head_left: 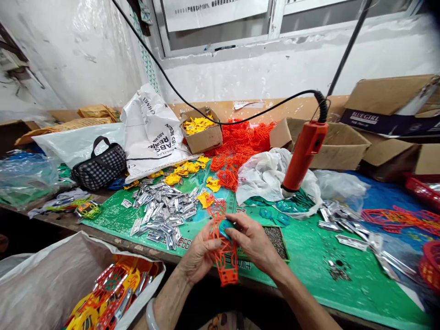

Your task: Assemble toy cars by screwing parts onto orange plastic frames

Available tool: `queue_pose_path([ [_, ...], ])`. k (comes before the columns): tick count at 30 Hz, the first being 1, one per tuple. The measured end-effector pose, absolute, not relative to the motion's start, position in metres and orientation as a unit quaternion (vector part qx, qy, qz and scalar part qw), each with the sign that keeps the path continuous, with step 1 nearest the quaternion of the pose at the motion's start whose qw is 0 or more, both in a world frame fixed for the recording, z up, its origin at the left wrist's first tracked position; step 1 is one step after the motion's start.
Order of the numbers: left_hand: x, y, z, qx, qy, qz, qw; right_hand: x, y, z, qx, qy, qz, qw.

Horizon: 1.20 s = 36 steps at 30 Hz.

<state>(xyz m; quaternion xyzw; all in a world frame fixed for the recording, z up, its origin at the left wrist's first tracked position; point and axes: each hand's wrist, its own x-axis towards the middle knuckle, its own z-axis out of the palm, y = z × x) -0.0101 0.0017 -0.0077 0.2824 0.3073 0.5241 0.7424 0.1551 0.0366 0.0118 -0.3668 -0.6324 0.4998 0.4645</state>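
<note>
My left hand (198, 256) is closed around a long orange openwork plastic frame (228, 271), held upright over the table's front edge. A small teal-blue plastic piece (225, 227) is pinched in the fingers of my right hand (255, 242), against the middle of that frame. Whether the two parts are joined cannot be seen. Just beyond the frame's top lies a yellow plastic part (205, 200). A heap of shiny silver pieces (165, 211) spreads to the left of my hands. Beside my right wrist sits a shallow tray of small screws (276, 241).
An orange electric screwdriver (304, 158) hangs from a black cable at right. Behind are a pile of orange frames (240, 142), a carton of yellow parts (202, 137) and a white sack (154, 133). A bag of mixed parts (103, 298) stands at lower left.
</note>
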Motion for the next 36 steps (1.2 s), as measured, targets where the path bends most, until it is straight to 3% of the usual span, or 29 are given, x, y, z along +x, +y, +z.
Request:
queue_pose_path([
  [4, -0.012, -0.004, -0.009, 0.289, 0.276, 0.465, 0.790, 0.158, 0.022, 0.004, -0.340, -0.778, 0.308, 0.429],
  [9, -0.002, -0.006, -0.005, 0.256, 0.297, 0.499, 0.773, 0.160, 0.012, -0.012, -0.340, -0.825, 0.160, 0.422],
  [20, 0.019, -0.015, -0.005, 0.219, 0.345, 0.566, 0.716, 0.166, -0.006, 0.006, -0.382, -0.857, 0.162, 0.307],
  [29, 0.026, -0.013, 0.000, 0.187, 0.340, 0.610, 0.691, 0.177, -0.016, -0.002, -0.422, -0.789, 0.121, 0.430],
  [36, 0.033, -0.017, 0.000, 0.160, 0.346, 0.618, 0.687, 0.173, -0.015, 0.008, -0.424, -0.814, 0.067, 0.392],
])
